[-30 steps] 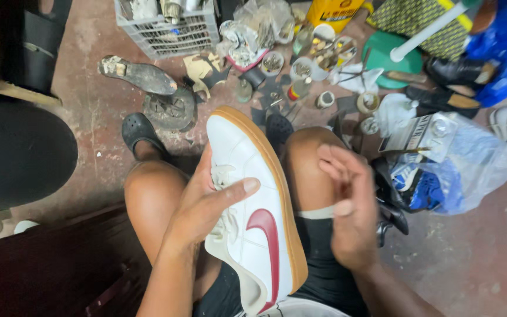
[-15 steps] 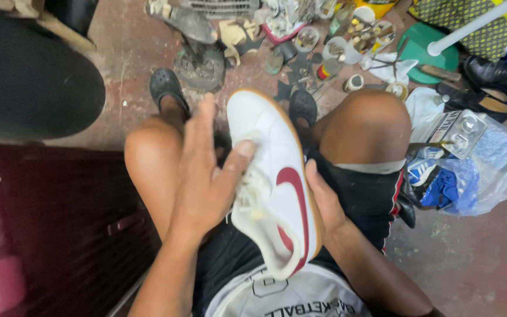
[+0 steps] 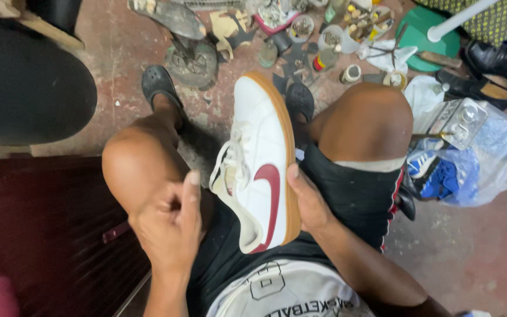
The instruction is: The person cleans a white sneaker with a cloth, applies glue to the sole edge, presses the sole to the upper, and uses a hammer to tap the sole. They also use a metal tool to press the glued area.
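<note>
Our right hand (image 3: pixel 306 202) grips the white shoe (image 3: pixel 262 164) by its tan sole between our knees; our left hand (image 3: pixel 168 226) is curled loosely closed beside its laces (image 3: pixel 230 161), holding nothing we can see.

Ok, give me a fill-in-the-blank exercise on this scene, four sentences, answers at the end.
1. The shoe on the lap is white with a ____ swoosh on its side.
2. The right hand grips the shoe along its ____ sole.
3. The left hand is ____ the shoe, beside the left knee.
4. Both feet wear ____ clogs.

Missing words: red; tan; off; black
</note>
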